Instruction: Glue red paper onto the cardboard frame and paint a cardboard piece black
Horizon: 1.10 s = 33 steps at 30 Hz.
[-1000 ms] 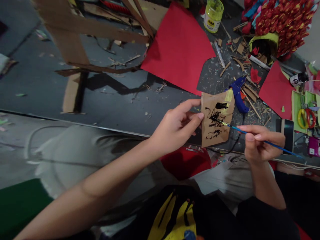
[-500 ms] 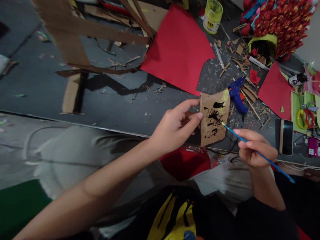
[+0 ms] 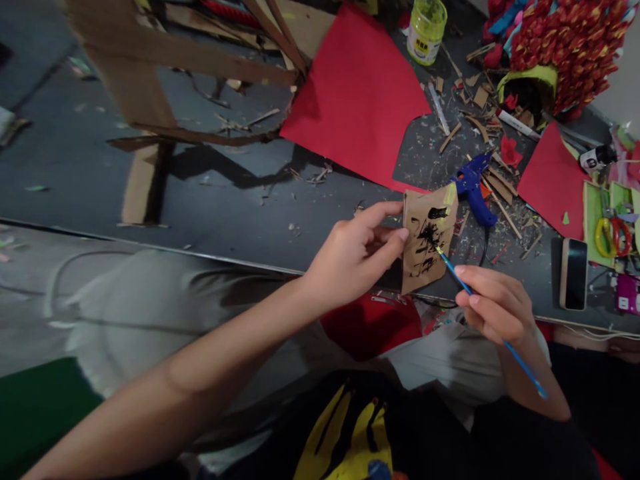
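My left hand (image 3: 357,257) pinches the left edge of a small piece of brown cardboard (image 3: 413,273) between thumb and fingers, over the table's front edge. Black brush marks cover the cardboard's middle, and a yellow patch shows at its upper right corner. In my right hand (image 3: 500,303) is a thin blue paintbrush (image 3: 524,368), pinched by thumb and fingers. Its tip touches or nearly touches the black marks near the cardboard's middle. Behind the cardboard's upper right corner lies a blue glue gun (image 3: 473,187).
Large red paper (image 3: 355,100) lies behind the hands, with a cardboard frame (image 3: 150,87) to the left. A yellow-green jar (image 3: 426,33), cardboard scraps, a phone (image 3: 573,273), scissors (image 3: 606,239) and a black bottle (image 3: 597,159) are around the right side.
My right hand has moved left and slightly down, and the paintbrush now stands steeper with its tip a little lower. The black marks in the middle look thicker. My left hand keeps its hold.
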Available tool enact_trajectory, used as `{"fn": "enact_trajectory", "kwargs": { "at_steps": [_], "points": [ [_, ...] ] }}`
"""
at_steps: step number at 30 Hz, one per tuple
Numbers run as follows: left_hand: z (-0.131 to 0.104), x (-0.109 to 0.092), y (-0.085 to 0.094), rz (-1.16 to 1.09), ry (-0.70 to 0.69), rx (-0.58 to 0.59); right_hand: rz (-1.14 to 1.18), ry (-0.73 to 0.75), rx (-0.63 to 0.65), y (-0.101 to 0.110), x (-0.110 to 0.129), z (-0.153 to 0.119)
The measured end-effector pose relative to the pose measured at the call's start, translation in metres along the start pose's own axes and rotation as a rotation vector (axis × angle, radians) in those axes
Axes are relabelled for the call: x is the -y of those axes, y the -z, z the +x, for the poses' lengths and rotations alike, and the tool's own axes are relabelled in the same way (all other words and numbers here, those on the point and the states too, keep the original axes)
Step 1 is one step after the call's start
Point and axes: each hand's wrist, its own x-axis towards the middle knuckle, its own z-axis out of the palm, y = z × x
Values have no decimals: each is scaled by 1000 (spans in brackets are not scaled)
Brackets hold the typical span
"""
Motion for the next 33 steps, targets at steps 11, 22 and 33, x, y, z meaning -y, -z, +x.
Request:
{"fn": "enact_trajectory", "kwargs": {
  "at_steps": [11,22,33],
  "points": [
    [4,0,1,-13,34,-75,62,-17,-4,-1,2,-3],
    [-2,0,-2,59,-43,-40,17,-62,-81,-5,6,-4],
    [2,1,-1,29,-39,-152,72,-84,-62,-8,8,-5]
  ]
}}
